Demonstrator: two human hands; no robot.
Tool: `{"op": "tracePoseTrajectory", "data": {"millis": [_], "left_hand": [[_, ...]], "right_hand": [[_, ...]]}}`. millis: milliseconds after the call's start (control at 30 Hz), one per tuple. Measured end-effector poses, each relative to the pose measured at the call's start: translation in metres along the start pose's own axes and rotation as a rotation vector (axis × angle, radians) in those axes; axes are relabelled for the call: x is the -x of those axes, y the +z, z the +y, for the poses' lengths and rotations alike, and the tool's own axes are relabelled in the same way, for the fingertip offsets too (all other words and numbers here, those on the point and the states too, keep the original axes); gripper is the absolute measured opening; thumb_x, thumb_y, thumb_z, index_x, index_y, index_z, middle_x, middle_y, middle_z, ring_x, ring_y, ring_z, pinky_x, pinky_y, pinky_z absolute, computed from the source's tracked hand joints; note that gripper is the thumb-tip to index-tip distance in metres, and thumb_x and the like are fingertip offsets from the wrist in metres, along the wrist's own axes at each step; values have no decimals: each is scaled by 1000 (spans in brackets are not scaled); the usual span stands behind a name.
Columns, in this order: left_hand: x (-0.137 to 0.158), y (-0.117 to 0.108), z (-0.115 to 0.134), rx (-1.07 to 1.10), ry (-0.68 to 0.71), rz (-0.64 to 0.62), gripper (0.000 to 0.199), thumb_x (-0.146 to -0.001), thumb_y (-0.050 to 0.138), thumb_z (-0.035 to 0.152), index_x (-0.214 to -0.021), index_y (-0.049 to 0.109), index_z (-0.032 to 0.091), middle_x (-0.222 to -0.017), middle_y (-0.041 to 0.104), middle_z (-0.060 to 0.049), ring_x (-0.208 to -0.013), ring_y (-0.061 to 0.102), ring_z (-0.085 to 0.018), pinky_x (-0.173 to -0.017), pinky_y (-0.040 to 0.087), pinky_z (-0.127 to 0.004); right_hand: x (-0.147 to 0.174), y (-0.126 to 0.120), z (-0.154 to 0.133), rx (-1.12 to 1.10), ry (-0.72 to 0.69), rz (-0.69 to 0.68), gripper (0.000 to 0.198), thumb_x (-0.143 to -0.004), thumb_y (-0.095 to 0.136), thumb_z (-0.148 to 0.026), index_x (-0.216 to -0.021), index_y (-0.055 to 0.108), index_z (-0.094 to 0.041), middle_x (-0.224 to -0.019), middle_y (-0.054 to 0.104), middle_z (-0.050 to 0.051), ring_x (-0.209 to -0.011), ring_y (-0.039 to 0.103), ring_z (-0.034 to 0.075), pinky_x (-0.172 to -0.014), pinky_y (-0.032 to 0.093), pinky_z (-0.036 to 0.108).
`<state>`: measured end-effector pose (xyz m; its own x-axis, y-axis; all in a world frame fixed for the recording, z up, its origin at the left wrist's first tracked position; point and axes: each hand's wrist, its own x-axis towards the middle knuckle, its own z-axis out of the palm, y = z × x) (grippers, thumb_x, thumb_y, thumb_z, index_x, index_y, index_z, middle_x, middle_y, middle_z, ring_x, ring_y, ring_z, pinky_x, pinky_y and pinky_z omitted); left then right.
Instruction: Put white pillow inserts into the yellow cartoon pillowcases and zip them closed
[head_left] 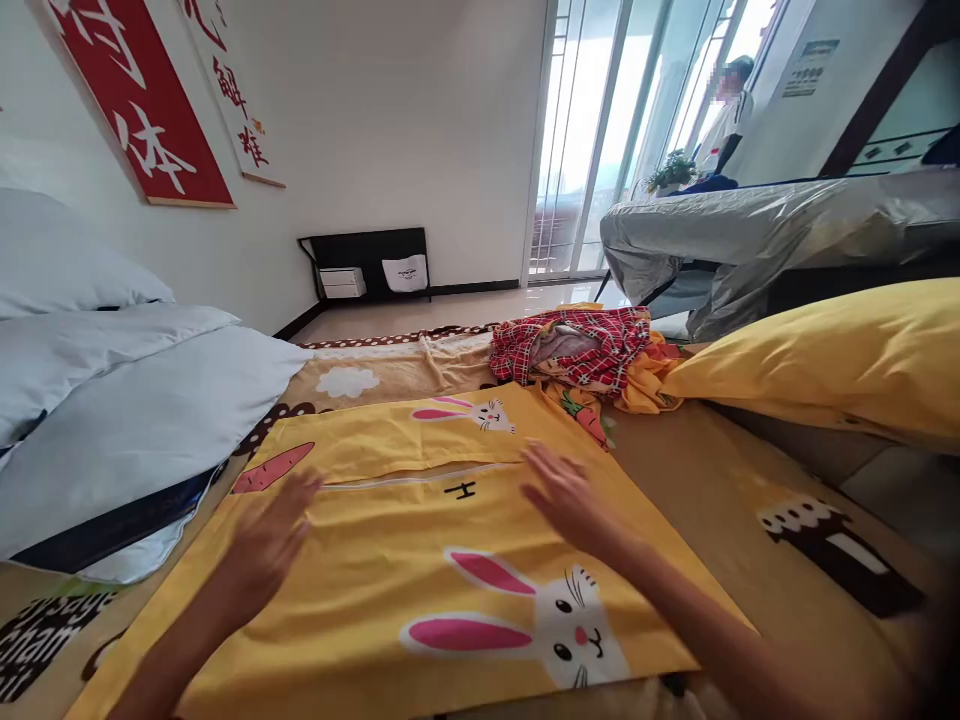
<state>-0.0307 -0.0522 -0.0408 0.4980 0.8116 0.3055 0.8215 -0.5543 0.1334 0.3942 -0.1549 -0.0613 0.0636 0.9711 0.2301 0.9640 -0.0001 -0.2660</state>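
The yellow bunny cover [375, 570] lies flat on the bed [660, 470]. The left hand [271, 540] is over its left side, the right hand [562, 492] over its right side. Both grips are loose and flat.

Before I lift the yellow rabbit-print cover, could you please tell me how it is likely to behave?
The yellow cover will probably be floppy, since soft wrinkles run across its fabric. It is likely light for its size, because it lies flat and looks unfilled. It may sag or gape along the pale strip, where a fabric edge looks slightly loose.
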Motion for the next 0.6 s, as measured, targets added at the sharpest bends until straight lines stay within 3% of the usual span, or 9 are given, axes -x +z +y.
{"op": "tracePoseTrajectory", "data": {"millis": [100, 167, 200, 300, 367, 467, 533, 600], "left_hand": [[-49, 29, 58, 191, 116, -293, 55, -98, 18, 42, -150, 26, 26, -155, 28, -5, -144, 22, -17, -117, 22, -40], [-61, 52, 83, 185, 121, -434, 54, -99, 19, 39, -150, 28, 23, -154, 28, -6, -144, 24, -17, -116, 23, -40], [-62, 63, 90, 167, 120, -444, 53, -99, 20, 39, -149, 28, 24, -155, 25, -5, -144, 21, -18, -117, 19, -43], [-53, 85, 93, 68, 130, -386, 52, -99, 23, 41, -150, 26, 28, -157, 16, -2, -146, 14, -18, -118, 13, -50], [-48, 89, 92, 14, 158, -349, 52, -99, 26, 43, -150, 26, 28, -157, 17, -2, -146, 17, -18, -118, 16, -50], [-45, 87, 98, -36, 177, -288, 54, -99, 28, 44, -149, 27, 25, -156, 18, -4, -145, 21, -20, -117, 20, -50], [-41, 84, 103, -71, 161, -268, 53, -99, 27, 41, -149, 27, 23, -156, 18, -4, -144, 22, -21, -116, 22, -51], [-27, 80, 98, -82, 174, -283, 53, -99, 25, 40, -149, 28, 23, -155, 21, -4, -144, 24, -21, -115, 24, -50]], "right_hand": [[-23, 27, -93, -179, -131, -183, 63, -94, 41, -44, -146, 36, -9, -153, 27, 17, -143, 24, 28, -115, 22, 49], [-9, 46, -134, -237, -181, -216, 68, -94, 41, -47, -146, 33, -5, -154, 21, 20, -145, 15, 31, -116, 15, 53], [4, 52, -145, -281, -248, -250, 72, -93, 42, -51, -147, 30, -5, -154, 21, 20, -146, 13, 31, -117, 12, 53], [50, 46, -154, -457, -500, -347, 69, -94, 40, -54, -150, 27, -17, -155, 26, 11, -145, 18, 24, -119, 8, 47], [67, 32, -153, -579, -641, -459, 59, -96, 39, -51, -148, 33, -23, -153, 33, 6, -143, 26, 20, -119, 9, 43], [62, 16, -159, -700, -794, -667, 44, -99, 37, -44, -133, 54, -22, -138, 55, 1, -130, 47, 18, -115, 25, 33], [45, 14, -163, -712, -684, -594, 40, -99, 36, -40, -124, 61, -20, -125, 65, -1, -117, 58, 17, -106, 37, 27], [30, 17, -156, -611, -444, -353, 40, -99, 38, -37, -129, 57, -19, -129, 62, 3, -120, 56, 19, -104, 39, 30]]}}
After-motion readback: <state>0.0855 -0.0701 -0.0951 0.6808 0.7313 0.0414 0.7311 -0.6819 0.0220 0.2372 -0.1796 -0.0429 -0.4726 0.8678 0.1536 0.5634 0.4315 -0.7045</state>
